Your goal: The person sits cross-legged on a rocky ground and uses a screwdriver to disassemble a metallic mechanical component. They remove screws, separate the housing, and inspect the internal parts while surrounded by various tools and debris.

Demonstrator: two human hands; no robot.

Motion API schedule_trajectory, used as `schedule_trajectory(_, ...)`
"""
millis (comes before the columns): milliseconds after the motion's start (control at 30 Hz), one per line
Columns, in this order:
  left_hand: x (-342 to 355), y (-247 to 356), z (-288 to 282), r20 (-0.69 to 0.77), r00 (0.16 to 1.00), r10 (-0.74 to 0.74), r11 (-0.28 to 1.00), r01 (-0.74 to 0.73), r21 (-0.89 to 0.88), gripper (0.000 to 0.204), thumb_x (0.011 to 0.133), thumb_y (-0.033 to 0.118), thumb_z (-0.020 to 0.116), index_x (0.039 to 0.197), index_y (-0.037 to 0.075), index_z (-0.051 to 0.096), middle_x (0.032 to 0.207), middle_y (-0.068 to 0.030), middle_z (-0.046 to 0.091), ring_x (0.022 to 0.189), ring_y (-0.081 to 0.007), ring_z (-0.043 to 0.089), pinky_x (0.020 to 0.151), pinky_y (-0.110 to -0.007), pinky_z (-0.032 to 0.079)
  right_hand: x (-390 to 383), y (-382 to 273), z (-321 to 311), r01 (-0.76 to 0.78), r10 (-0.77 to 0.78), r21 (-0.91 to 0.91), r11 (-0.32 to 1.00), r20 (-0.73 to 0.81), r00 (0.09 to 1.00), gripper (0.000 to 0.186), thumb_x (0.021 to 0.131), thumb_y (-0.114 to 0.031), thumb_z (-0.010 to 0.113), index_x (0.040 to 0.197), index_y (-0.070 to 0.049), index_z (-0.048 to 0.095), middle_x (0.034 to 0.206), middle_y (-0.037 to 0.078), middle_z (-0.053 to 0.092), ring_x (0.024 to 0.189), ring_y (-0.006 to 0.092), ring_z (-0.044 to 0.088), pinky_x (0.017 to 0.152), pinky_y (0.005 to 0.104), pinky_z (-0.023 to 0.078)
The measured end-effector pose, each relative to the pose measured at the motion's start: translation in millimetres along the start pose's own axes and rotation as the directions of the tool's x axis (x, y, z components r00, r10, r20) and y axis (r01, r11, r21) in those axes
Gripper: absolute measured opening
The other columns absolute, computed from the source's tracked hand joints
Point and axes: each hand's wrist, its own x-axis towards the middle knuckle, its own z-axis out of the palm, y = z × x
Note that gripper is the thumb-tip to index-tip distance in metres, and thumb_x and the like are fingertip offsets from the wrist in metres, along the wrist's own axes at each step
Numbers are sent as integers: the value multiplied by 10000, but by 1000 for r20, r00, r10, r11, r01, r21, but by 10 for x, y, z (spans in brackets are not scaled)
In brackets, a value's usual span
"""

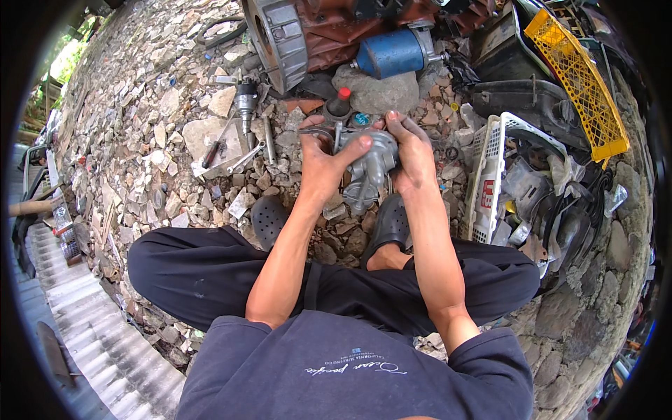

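Observation:
Between my two hands is a grey cast-metal engine part [375,162] with rounded housings, held above the stony ground in front of my feet. My left hand [327,162] grips its left side, with the thumb laid over the top. On the other side, my right hand [414,148] closes around the edge, and its fingertips point away from me. What the fingers touch beneath the part is hidden. Just beyond it stand a dark container with a red cap [343,94] and a small turquoise round item [361,119].
Left of my hands lie a screwdriver [213,151], a wrench [246,158], a metal rod [269,140] and a black-and-silver cylindrical part [246,99]. Ahead sits a reddish engine block [332,40] with a blue cylinder [392,53]. A white crate [483,203] and yellow plastic grid [577,84] stand right.

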Motion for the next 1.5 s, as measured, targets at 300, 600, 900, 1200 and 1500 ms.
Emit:
schedule_trajectory(300, -36, 220, 13, -196, 969, -151, 988, 142, -61, 884, 754, 316, 859, 1309, -17, 257, 1147, -211, 531, 1027, -233, 589, 888, -337, 486, -129, -319, 8, 509, -435, -657, 557, 291, 852, 160, 915, -111, 683, 978, 36, 692, 743, 74, 656, 663, 88, 550, 615, 264, 461)
schedule_trajectory(600, -86, 245, 42, -182, 966, -182, 983, 172, -70, 890, 749, 334, 858, 1309, -26, 266, 1193, -227, 486, 1072, -249, 569, 906, -338, 482, -220, -355, 84, 600, -463, -674, 431, 405, 788, 125, 877, -85, 703, 936, 24, 719, 723, 91, 661, 652, 98, 550, 618, 277, 460)
schedule_trajectory(900, -86, 231, 37, -175, 964, -200, 977, 184, -103, 894, 753, 337, 849, 1317, -31, 261, 1174, -213, 503, 1062, -234, 577, 883, -324, 498, -263, -418, 61, 549, -382, -702, 454, 403, 832, 141, 843, -89, 740, 940, 14, 737, 788, 106, 695, 705, 126, 617, 647, 283, 482)
schedule_trajectory(1200, -37, 174, -62, -116, 954, -275, 958, 262, -112, 935, 764, 328, 831, 1355, -67, 223, 1198, -244, 487, 1059, -256, 585, 877, -330, 505, -302, -436, 128, 602, -425, -730, 322, 457, 781, 147, 831, -100, 759, 941, -1, 757, 851, 115, 710, 743, 187, 663, 686, 299, 501)
schedule_trajectory(1500, -83, 301, 29, -93, 951, -295, 946, 277, -171, 940, 775, 316, 824, 1364, -66, 199, 1160, -248, 517, 1008, -252, 626, 802, -334, 555, -261, -477, 44, 616, -398, -661, 429, 474, 785, 192, 889, -62, 683, 1055, 24, 724, 852, 115, 703, 768, 151, 639, 720, 296, 494)
